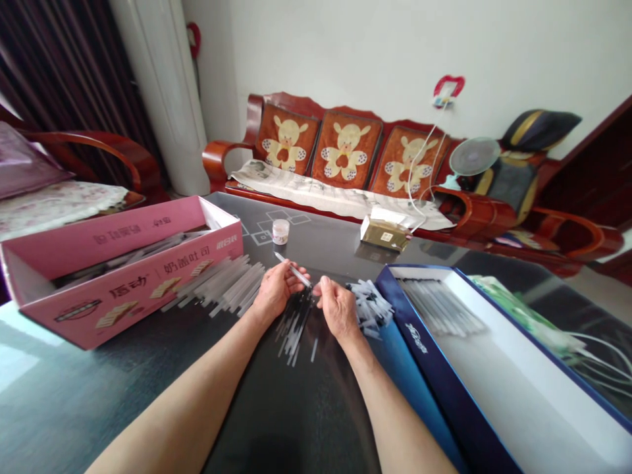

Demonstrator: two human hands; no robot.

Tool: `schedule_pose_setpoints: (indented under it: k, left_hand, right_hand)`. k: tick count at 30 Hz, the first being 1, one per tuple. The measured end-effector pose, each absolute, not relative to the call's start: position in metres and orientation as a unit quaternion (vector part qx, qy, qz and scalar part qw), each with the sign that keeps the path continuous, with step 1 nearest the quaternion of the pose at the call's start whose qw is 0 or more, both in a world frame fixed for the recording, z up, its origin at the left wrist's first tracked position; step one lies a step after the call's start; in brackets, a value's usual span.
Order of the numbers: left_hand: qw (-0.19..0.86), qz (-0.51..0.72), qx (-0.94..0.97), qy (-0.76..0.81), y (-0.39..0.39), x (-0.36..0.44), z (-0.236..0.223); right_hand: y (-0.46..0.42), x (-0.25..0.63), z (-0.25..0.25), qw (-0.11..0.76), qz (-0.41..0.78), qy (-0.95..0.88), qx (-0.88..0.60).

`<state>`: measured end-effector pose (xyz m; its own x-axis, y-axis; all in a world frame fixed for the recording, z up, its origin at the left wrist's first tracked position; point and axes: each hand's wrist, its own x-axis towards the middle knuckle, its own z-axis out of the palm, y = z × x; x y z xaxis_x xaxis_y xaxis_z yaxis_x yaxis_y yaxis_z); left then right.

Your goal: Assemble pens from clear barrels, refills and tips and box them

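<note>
The tabletop [296, 421] was dark, glossy glass. The pink carton [148, 293] was smooth coated paperboard. The loose sticks [222, 286] were translucent plastic.

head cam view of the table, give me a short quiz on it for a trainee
1. True or false: the small jar stands on the table beyond the hands.
2. Which box lies on the side of the right hand: a) the pink box or b) the blue box?
3. What do the fingers of the left hand hold?

Key: 1. True. 2. b. 3. A thin clear stick.
</note>
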<state>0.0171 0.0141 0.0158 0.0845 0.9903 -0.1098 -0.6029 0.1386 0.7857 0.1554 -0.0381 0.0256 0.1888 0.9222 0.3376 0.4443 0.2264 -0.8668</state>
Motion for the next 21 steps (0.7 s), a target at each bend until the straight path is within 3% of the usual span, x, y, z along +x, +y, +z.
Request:
schedule_pose_setpoints:
  k: [4,8,12,14,17,21]
  left_hand:
    - [0.599,0.619,0.355,0.364,0.017,0.013,0.018]
    - [0.398,0.591,0.551,0.434,0.016,0.012,0.013]
    - [0.107,0.503,0.711,0.481,0.007,0.013,0.008]
    - [0.011,0.444,0.751,0.489,0.003,0.014,0.007]
    - [-0.045,0.389,0.776,0.494,0.001,0.015,0.007]
    - [-0.043,0.372,0.788,0.488,0.002,0.015,0.004]
  right_hand:
    - [-0.031,0.178,0.034,0.608,0.191,-0.498,-0.588]
    - [-0.025,0.207,0.035,0.634,0.169,-0.444,-0.609]
    - [-0.024,0.225,0.031,0.56,0.158,-0.501,-0.641]
    - [-0.025,0.228,0.031,0.5,0.134,-0.551,-0.655]
    - [-0.028,0.231,0.034,0.417,0.121,-0.603,-0.669]
    - [-0.041,0.232,0.041,0.307,0.108,-0.685,-0.652]
